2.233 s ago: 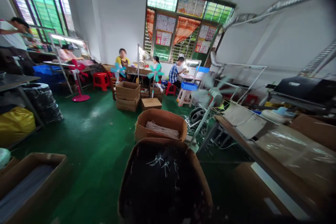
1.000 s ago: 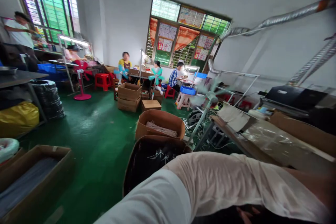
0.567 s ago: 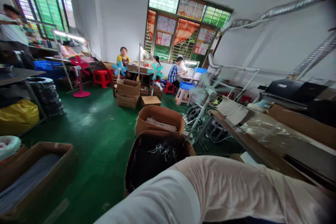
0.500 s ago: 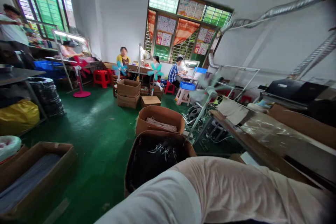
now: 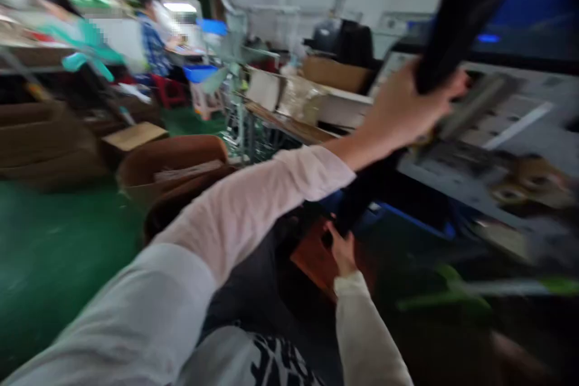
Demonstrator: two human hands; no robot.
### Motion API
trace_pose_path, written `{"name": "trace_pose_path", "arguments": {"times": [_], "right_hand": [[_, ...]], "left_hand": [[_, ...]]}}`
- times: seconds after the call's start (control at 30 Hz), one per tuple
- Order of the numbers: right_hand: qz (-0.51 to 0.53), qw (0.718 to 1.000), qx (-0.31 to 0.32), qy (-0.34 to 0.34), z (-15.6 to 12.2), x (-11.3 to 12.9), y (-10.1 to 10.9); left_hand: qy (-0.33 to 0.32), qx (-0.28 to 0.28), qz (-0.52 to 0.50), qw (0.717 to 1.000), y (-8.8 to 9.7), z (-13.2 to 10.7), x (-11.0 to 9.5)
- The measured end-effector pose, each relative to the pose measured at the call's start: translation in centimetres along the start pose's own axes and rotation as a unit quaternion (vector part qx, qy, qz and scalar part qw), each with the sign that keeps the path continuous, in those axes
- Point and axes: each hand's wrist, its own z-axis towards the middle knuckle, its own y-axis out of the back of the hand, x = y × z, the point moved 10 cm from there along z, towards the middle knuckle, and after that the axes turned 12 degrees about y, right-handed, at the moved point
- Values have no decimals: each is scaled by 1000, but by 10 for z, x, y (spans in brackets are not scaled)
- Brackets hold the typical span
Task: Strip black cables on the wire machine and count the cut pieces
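A long, dark black bundle (image 5: pixel 456 18) slants from the upper right down toward my lap; blur hides what it is made of. My left hand (image 5: pixel 407 108), at the end of an outstretched pale sleeve, is wrapped round its upper part. Lower down, my right hand (image 5: pixel 342 247) is closed at the bundle's bottom end, with the thumb up along it. Beneath that hand is a brown-orange flat surface (image 5: pixel 312 256), perhaps a stool or a box.
To the right stands a workbench (image 5: pixel 420 172) with blurred metal parts and a roll of tape (image 5: pixel 509 193). A blue crate edge (image 5: pixel 418 220) shows beneath it. Cardboard boxes (image 5: pixel 174 145) stand on the green floor at left. Two people (image 5: pixel 154 36) sit beyond, near a teal fan (image 5: pixel 88 51).
My view has swung to the right and down toward the workbench. Both hands have come into view, closed on the black bundle; before, only a sleeved arm showed.
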Motion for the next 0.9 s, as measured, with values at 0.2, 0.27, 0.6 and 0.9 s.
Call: {"name": "trace_pose_path", "arguments": {"times": [0.2, 0.27, 0.6, 0.9], "right_hand": [[92, 993, -68, -6, 20, -55, 10], [96, 994, -60, 2, 17, -60, 10], [63, 997, 30, 43, 23, -40, 16], [-5, 991, 133, 12, -8, -49, 12]], "left_hand": [[-207, -30, 146, 967, -21, 0, -27], [-209, -20, 173, 962, -24, -4, -25], [-255, -1, 32, 966, 0, -14, -52], [-200, -223, 54, 952, 153, -11, -28]]}}
